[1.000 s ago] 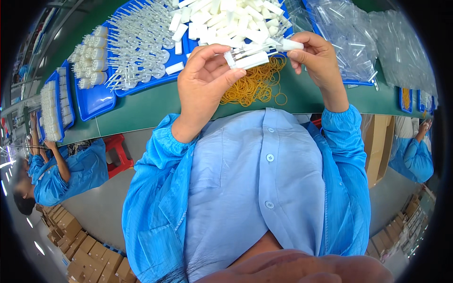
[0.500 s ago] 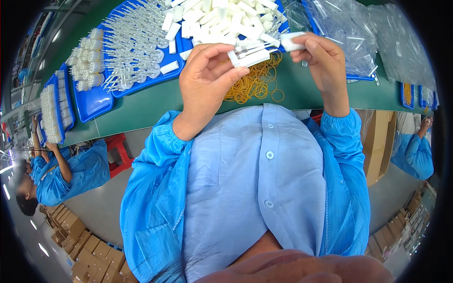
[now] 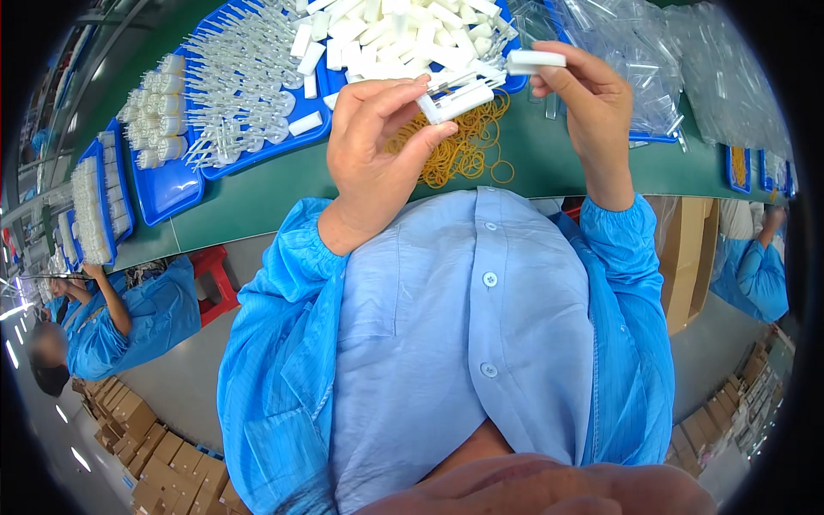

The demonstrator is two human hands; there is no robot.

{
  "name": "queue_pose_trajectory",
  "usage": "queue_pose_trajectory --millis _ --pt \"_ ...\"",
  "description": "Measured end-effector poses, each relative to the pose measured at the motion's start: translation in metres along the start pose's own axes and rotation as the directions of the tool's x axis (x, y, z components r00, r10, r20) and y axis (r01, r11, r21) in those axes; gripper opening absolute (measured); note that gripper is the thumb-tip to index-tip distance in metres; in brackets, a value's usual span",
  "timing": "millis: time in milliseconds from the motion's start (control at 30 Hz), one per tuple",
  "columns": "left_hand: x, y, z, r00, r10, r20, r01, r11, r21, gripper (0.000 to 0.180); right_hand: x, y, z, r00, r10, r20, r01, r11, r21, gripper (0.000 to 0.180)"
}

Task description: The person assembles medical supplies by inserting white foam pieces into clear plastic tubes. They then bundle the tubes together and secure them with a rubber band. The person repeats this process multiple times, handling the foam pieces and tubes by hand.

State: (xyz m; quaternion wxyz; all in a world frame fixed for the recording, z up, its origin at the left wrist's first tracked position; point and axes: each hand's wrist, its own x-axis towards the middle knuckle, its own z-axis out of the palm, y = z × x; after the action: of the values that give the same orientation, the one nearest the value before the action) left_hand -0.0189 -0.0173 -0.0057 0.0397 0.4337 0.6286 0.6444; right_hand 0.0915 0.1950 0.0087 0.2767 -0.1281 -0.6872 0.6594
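Observation:
Between the thumb and fingers of my left hand (image 3: pixel 382 154) is a bundle of thin rods (image 3: pixel 451 83) with a white base and a white foam block (image 3: pixel 466 101) lying along its near side. Its rods point to the right. My right hand (image 3: pixel 592 103) pinches another white foam block (image 3: pixel 536 60), a little to the right of the bundle and apart from it. The fingers of both hands are closed on what they hold. Beneath the bundle, a pile of yellow rubber bands (image 3: pixel 463 150) lies on the green table (image 3: pixel 292 189).
Ahead, many white foam blocks (image 3: pixel 386 43) fill a blue tray. To its left, a blue tray (image 3: pixel 172 190) holds thin stemmed parts (image 3: pixel 245 94) and rubber-banded bundles (image 3: pixel 159 112). Clear plastic bags (image 3: pixel 635 69) lie at right. Co-workers (image 3: pixel 142 313) sit to both sides.
My right hand has turned its foam block from its broad face to a narrow edge-on view and raised it slightly. The bundle in my left hand has tilted, its right end higher.

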Motion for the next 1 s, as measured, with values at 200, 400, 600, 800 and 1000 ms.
queue_pose_trajectory --millis 200,400,600,800,1000 --pt "0.000 -0.002 0.001 0.996 0.093 0.004 -0.093 0.992 0.089 0.045 -0.004 -0.005 0.006 0.997 0.070 0.014 -0.071 0.997 0.008 0.025" --pt "-0.001 -0.003 0.001 0.992 0.127 0.011 -0.127 0.980 0.154 0.047 -0.006 -0.019 0.008 0.995 0.017 0.096 -0.011 0.998 -0.062 0.024" --pt "0.000 -0.005 0.002 0.990 0.142 -0.013 -0.138 0.974 0.179 0.048 -0.004 -0.021 0.010 0.998 -0.014 0.059 0.023 0.988 -0.150 0.021" --pt "0.001 -0.004 0.001 0.999 0.049 -0.024 -0.045 0.991 0.129 0.045 0.000 -0.021 0.007 0.978 0.080 0.193 -0.096 0.993 0.074 0.023" --pt "-0.001 -0.002 0.001 0.998 0.023 -0.061 -0.020 0.999 0.045 0.044 0.005 -0.013 0.003 0.949 0.180 0.258 -0.256 0.919 0.299 0.027"
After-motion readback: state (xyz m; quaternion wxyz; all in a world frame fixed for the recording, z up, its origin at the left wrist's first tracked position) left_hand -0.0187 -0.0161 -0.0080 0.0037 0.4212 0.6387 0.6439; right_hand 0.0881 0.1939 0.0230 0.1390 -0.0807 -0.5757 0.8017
